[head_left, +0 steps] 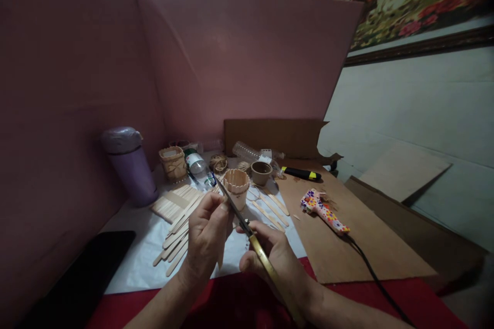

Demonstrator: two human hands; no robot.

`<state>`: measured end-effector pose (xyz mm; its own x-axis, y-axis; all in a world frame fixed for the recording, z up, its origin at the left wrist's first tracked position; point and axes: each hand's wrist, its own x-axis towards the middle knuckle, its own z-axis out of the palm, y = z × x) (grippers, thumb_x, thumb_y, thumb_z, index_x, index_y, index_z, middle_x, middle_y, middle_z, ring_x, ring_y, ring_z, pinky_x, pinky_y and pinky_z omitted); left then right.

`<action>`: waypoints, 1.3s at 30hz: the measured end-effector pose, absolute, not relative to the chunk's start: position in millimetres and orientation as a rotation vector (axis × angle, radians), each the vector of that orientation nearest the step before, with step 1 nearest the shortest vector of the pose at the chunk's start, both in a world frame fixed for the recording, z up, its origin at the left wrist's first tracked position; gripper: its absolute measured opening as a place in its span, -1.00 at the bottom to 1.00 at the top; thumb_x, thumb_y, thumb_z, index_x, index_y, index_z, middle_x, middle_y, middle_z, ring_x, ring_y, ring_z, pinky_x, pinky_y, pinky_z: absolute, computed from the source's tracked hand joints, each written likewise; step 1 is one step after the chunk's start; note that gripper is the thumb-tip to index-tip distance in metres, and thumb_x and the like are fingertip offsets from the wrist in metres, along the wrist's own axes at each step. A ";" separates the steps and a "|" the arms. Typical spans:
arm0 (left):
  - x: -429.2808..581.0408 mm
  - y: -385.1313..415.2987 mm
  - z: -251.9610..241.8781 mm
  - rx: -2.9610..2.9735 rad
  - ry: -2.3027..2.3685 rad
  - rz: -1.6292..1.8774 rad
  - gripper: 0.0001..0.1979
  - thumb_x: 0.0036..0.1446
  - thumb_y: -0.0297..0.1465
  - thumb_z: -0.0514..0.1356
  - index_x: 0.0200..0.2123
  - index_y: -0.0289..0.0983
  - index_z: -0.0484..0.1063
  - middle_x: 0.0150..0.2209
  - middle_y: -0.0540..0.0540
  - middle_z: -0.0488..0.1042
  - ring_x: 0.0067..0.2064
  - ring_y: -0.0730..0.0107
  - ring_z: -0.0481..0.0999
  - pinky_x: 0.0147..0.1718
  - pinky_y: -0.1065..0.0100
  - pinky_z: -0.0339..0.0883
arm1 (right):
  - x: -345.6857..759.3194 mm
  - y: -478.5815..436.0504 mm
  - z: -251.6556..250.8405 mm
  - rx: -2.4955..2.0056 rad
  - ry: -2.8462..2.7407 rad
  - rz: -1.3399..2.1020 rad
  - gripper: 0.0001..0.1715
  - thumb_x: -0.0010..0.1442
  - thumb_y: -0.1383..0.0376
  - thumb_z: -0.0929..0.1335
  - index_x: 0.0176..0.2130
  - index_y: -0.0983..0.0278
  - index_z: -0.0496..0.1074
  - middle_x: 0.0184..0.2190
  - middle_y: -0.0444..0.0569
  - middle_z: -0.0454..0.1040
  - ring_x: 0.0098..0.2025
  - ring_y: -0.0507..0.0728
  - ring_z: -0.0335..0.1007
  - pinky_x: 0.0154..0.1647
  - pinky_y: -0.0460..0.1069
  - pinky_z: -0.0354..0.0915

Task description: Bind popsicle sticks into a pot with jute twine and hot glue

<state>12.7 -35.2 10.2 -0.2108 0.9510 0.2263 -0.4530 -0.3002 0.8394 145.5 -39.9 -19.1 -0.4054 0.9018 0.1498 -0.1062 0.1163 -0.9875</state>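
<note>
My left hand (206, 236) pinches a thin wooden craft stick (221, 254) that hangs down from the fingers. My right hand (276, 259) is closed round the brass handles of a pair of scissors (247, 229). The blades point up and to the left, and they meet the stick at my left fingertips. Just beyond the blades stands a small cup made of sticks (236, 186). More loose sticks (175, 239) lie on the white sheet (142, 257) under my left hand.
A lilac tumbler (129, 164) stands at the left. A patterned glue gun (324, 211) with a black cord lies on brown cardboard (347, 247). Behind are a small basket (173, 163), twine (218, 163), a brown pot (261, 172), a plastic bottle (250, 153) and a utility knife (301, 173).
</note>
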 end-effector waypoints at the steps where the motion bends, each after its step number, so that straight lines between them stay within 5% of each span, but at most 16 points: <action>1: 12.8 -35.2 10.5 0.933 0.781 1.716 -0.71 -0.05 -0.28 0.33 -0.54 -0.27 0.28 -0.69 0.16 0.16 -0.66 0.65 0.08 -0.68 0.57 -0.01 | 145.0 -40.7 -19.1 -0.826 -1.516 1.424 -0.42 -0.19 0.01 0.58 -0.33 0.28 0.37 -0.60 -0.25 0.13 -0.52 -0.01 0.00 -0.57 -0.10 -0.02; 9: 10.9 -35.7 10.3 0.965 0.789 1.691 -0.71 -0.02 -0.27 0.31 -0.54 -0.27 0.28 -0.69 0.15 0.15 -0.65 0.64 0.07 -0.67 0.55 -0.03 | 145.2 -42.2 -22.1 -0.874 -1.559 1.374 -0.48 -0.11 0.02 0.55 -0.34 0.28 0.34 -0.60 -0.28 0.09 -0.52 -0.03 -0.05 -0.53 -0.10 -0.01; 21: 7.8 -33.1 8.6 0.985 0.790 1.630 -0.72 -0.01 -0.27 0.32 -0.53 -0.28 0.30 -0.68 0.14 0.16 -0.63 0.63 0.08 -0.65 0.54 -0.02 | 157.0 -35.5 -15.7 -0.772 -1.696 1.418 -0.04 -0.21 -0.37 0.39 -0.11 0.30 0.37 -0.49 -0.22 0.16 -0.45 0.01 -0.01 -0.47 -0.07 -0.01; 39: 8.7 -30.0 0.8 1.009 0.767 1.567 -0.73 0.05 -0.25 0.28 -0.51 -0.27 0.29 -0.67 0.13 0.18 -0.63 0.61 0.10 -0.62 0.51 0.02 | 152.7 -38.3 -10.2 -0.845 -1.720 1.354 -0.15 -0.13 -0.35 0.38 -0.21 0.29 0.30 -0.53 -0.24 0.12 -0.47 0.01 -0.04 -0.48 -0.06 -0.03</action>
